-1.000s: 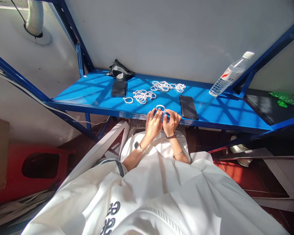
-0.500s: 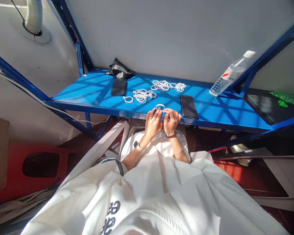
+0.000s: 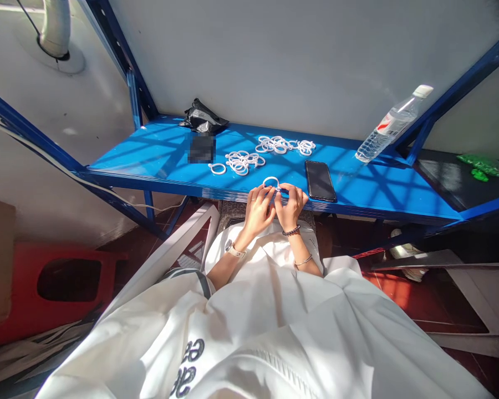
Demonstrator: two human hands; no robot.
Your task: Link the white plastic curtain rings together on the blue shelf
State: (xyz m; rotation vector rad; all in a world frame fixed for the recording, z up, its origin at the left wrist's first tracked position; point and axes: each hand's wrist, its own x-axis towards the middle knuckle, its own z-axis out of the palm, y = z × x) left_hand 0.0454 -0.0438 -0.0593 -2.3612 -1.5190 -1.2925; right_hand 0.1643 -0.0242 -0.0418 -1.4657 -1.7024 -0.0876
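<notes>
At the front edge of the blue table (image 3: 158,160), my left hand (image 3: 258,209) and my right hand (image 3: 290,205) are closed around a white ring (image 3: 270,179). Its far arc sticks up past the fingertips; the near part is hidden by the fingers. A small knob or joint seems to lie between the fingertips, too small to make out. Beyond the hands lies a pile of white rings (image 3: 244,162), and farther back a second pile of rings (image 3: 278,145). One ring (image 3: 218,169) with a small knob lies apart on the left.
A black phone (image 3: 320,180) lies right of my hands. A clear bottle (image 3: 393,126) stands farther right. At the back left are a crumpled black bag (image 3: 203,117) and a blurred dark square (image 3: 202,148). Green pieces in a plastic bag (image 3: 484,166) lie at the far right.
My right hand's fingers have shifted slightly left, closer to the left hand. The ring between them has moved a touch left and shows more of its arc.
</notes>
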